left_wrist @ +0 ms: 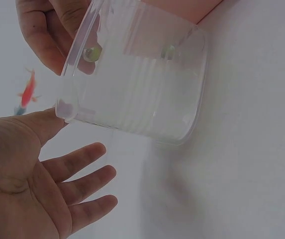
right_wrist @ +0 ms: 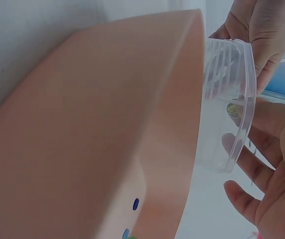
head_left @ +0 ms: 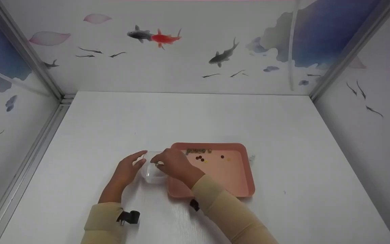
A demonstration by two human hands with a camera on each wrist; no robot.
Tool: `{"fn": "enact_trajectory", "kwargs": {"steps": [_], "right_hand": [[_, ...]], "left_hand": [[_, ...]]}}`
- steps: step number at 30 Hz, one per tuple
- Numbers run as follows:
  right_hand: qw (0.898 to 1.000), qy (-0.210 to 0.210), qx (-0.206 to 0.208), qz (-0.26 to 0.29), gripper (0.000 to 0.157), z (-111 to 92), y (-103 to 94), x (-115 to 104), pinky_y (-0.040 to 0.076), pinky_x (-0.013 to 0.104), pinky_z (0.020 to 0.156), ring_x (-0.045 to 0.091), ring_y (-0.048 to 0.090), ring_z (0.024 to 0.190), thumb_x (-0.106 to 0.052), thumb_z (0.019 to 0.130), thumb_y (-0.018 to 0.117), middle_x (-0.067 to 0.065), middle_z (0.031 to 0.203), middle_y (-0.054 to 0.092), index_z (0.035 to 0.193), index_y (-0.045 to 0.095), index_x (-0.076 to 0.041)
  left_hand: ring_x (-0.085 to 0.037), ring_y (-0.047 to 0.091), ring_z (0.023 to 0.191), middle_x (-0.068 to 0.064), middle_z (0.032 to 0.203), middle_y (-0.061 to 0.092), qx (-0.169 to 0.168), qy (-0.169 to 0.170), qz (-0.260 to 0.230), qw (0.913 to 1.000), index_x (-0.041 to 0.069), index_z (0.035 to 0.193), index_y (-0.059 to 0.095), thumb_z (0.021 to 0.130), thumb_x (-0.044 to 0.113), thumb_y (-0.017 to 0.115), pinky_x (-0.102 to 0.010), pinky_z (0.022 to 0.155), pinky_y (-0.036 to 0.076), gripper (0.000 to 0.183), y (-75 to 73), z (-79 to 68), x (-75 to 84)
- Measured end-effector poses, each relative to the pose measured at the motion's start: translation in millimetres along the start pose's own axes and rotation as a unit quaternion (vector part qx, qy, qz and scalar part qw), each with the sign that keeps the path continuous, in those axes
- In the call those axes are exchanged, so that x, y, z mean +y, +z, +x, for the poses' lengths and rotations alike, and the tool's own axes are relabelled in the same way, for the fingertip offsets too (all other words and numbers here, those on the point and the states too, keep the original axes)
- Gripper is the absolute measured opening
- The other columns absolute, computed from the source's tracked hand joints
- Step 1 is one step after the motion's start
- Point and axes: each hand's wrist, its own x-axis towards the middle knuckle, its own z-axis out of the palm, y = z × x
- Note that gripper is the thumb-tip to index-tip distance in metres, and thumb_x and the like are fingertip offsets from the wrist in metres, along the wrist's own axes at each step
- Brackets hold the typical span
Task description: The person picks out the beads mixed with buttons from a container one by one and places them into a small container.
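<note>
My right hand (head_left: 176, 164) reaches over a clear plastic container (head_left: 154, 178) and pinches a glass marble (left_wrist: 92, 53) at its opening. Green and yellow show inside the marble. In the left wrist view a second small greenish round shape shows low in the container; I cannot tell if it is another marble or a reflection. My left hand (head_left: 127, 171) is at the container's left side, its thumb touching the rim and several fingers (left_wrist: 87, 184) spread loosely apart from the wall. A pink tray (head_left: 227, 181) stands right beside the container, under my right forearm.
Several marbles (head_left: 196, 151) lie in a row along the tray's far side. Small dark discs (head_left: 200, 158) and yellow ones (head_left: 229, 159) are scattered near them. White walls painted with fish enclose the white table (head_left: 113, 125). A small clear object (head_left: 252, 158) lies right of the tray.
</note>
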Motion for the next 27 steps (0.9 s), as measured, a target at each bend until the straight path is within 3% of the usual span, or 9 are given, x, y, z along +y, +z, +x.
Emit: {"fn": "enact_trajectory", "kwargs": {"steps": [5, 12, 20, 27], "right_hand": [[1.0, -0.014, 0.009, -0.01, 0.026, -0.8, 0.4, 0.3, 0.053, 0.021, 0.085, 0.011, 0.066, 0.097, -0.011, 0.088, 0.072, -0.007, 0.105, 0.073, 0.112, 0.075, -0.02], [0.999, -0.031, 0.029, -0.013, 0.029, -1.7, 1.8, 2.5, 0.05, 0.027, 0.095, 0.014, 0.063, 0.108, -0.009, 0.088, 0.07, -0.005, 0.113, 0.071, 0.116, 0.072, -0.017], [0.999, -0.021, 0.03, -0.014, 0.035, -5.1, 2.9, 7.0, 0.044, 0.032, 0.105, 0.015, 0.057, 0.122, -0.015, 0.089, 0.071, -0.002, 0.128, 0.064, 0.124, 0.068, -0.019], [0.999, -0.018, 0.041, -0.031, 0.043, -10.0, -0.4, 8.5, 0.043, 0.037, 0.106, 0.017, 0.051, 0.128, -0.02, 0.089, 0.072, -0.001, 0.137, 0.057, 0.131, 0.062, -0.021]], "left_hand": [[-0.04, 0.032, 0.139, -0.018, 0.149, 0.041, -0.003, -0.002, -0.001, 1.0, 0.014, 0.144, 0.047, 0.102, 0.027, 0.05, -0.055, 0.114, 0.026, 0.044, -0.4, -0.1, 0.6], [-0.04, 0.033, 0.139, -0.018, 0.149, 0.041, -0.005, -0.007, 0.0, 1.0, 0.015, 0.144, 0.047, 0.102, 0.03, 0.049, -0.055, 0.113, 0.027, 0.045, -0.6, -1.6, 2.4], [-0.039, 0.032, 0.139, -0.018, 0.149, 0.041, -0.005, -0.009, 0.001, 0.9999, 0.014, 0.144, 0.047, 0.102, 0.028, 0.05, -0.055, 0.114, 0.027, 0.044, -0.4, -2.0, 2.9], [-0.039, 0.031, 0.14, -0.017, 0.15, 0.04, -0.006, -0.015, 0.0, 0.9999, 0.015, 0.144, 0.047, 0.102, 0.026, 0.05, -0.054, 0.114, 0.026, 0.043, -0.2, -1.5, 4.3]]}}
